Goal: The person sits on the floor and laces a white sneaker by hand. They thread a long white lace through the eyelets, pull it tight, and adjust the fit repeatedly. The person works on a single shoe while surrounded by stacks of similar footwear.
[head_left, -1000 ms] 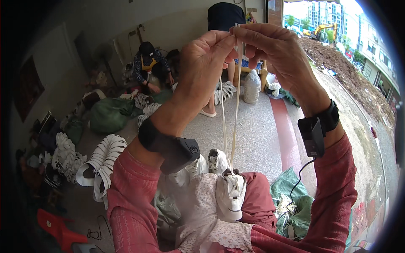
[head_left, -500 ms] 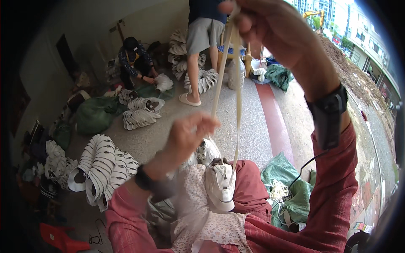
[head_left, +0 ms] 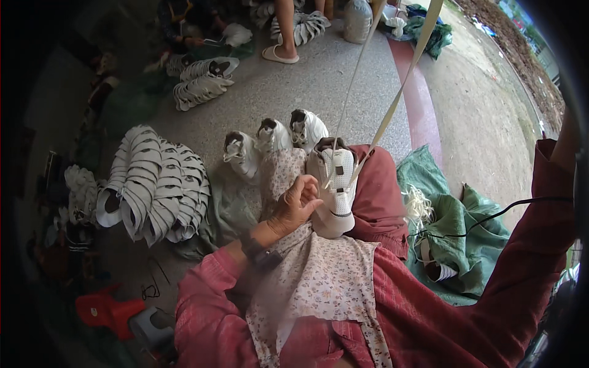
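Note:
A white mesh sneaker (head_left: 333, 216) rests on my lap, its dark-lined opening facing away from me. From its front, two strands of a cream shoelace (head_left: 392, 109) run taut up past the top edge. My left hand (head_left: 296, 207) is at the sneaker's left side, fingers loosely curled and the thumb apart, with nothing visible in it. Whether its fingertips touch the shoe, I cannot tell. Only my right sleeve (head_left: 521, 270) and part of the forearm show at the right; the right hand is out of view. A floral apron (head_left: 325, 270) covers my lap.
Three white sneakers (head_left: 273, 136) line up beyond my knees. Nested white shoe uppers (head_left: 140, 184) are heaped at the left, near a red plastic stool (head_left: 107, 311). Green sacking (head_left: 426, 175) lies at the right with loose laces (head_left: 418, 207) and a black cable (head_left: 485, 216). A person's leg (head_left: 286, 27) stands ahead.
My view has tipped downward. The left hand has come down from beside the raised lace to the sneaker. My right hand, earlier holding the lace up high, has left the picture.

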The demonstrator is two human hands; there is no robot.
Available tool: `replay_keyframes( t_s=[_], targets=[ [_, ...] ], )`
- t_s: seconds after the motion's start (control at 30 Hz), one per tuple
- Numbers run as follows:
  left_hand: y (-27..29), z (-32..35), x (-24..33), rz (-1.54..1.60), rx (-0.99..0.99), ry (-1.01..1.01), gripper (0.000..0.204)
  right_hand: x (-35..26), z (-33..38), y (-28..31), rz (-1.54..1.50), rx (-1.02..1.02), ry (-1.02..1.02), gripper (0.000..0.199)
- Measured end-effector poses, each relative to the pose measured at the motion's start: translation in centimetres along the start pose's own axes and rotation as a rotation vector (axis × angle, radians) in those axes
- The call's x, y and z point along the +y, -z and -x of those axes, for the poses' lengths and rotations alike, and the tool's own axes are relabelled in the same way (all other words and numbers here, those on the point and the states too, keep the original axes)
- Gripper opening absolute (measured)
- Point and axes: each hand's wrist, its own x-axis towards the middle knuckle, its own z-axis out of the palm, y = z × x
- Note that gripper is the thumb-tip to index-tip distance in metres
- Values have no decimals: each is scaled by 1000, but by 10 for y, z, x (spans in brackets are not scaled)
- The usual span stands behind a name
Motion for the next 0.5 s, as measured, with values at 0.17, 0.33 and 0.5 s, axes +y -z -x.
replay_keyframes(
  t_s=[0.17,0.33,0.5],
  targets=[
    [-7,-3,-4,-221,-9,-171,28,47,35,-9,360,42,-83,17],
    [-14,-12,4,-396,27,-300,19,66,43,-12,538,151,-51,19],
    [-26,-21,6,-456,10,-318,17,60,43,-17,607,359,68,21]
  ],
)
